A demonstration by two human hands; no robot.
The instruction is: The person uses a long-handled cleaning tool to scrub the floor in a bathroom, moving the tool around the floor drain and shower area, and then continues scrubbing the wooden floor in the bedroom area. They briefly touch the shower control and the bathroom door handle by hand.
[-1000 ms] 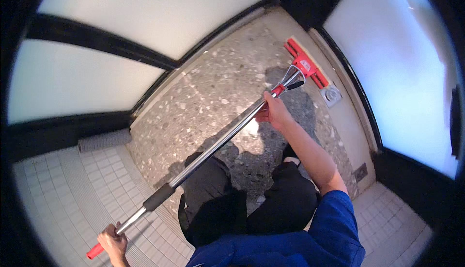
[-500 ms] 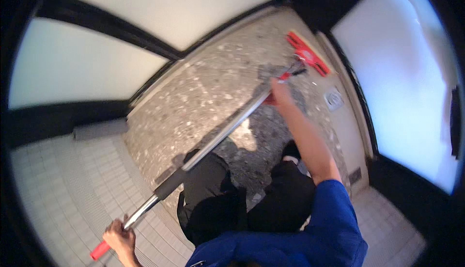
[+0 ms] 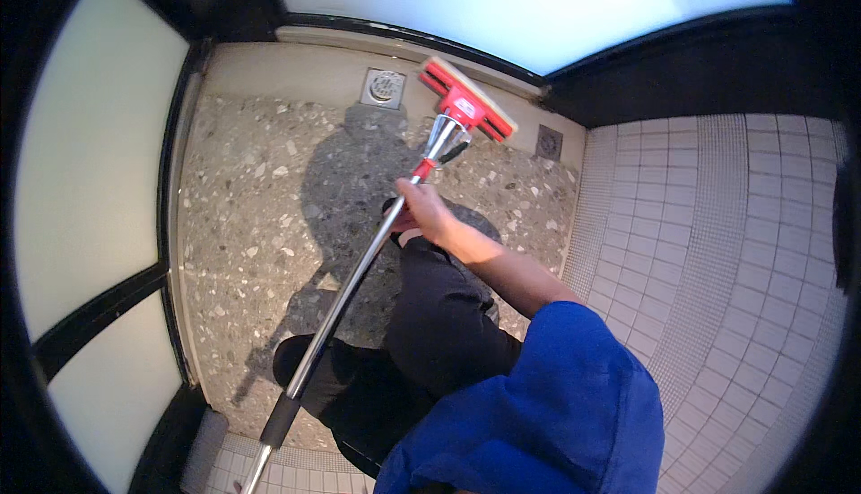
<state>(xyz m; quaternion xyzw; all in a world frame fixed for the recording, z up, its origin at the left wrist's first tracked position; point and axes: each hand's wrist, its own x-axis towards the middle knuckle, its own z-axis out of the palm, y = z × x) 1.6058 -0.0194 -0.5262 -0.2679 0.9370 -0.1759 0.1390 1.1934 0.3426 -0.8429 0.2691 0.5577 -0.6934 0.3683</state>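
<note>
A sponge mop with a red head [image 3: 462, 104] and a long silver pole [image 3: 345, 297] slants across my front. Near its upper end, just below the red collar, my right hand [image 3: 423, 212] is closed round the pole. The pale sponge edge faces the far wall, close to the floor's far strip; whether it touches the floor I cannot tell. At the lower edge, only a bit of my left hand [image 3: 239, 487] shows beside the pole, below the black grip sleeve [image 3: 280, 420]; the red handle end is out of sight.
Speckled stone floor [image 3: 242, 198] lies under my feet. A square metal drain [image 3: 384, 88] and a smaller dark grate [image 3: 549, 143] sit along the far strip. Frosted panels in black frames [image 3: 99, 162] stand at left and ahead. White tiles [image 3: 708, 288] cover the right side.
My view has turned to the right, bringing the drain and frosted panel ahead of me. The mop has swung to a steeper slant, and my left hand has nearly left the picture.
</note>
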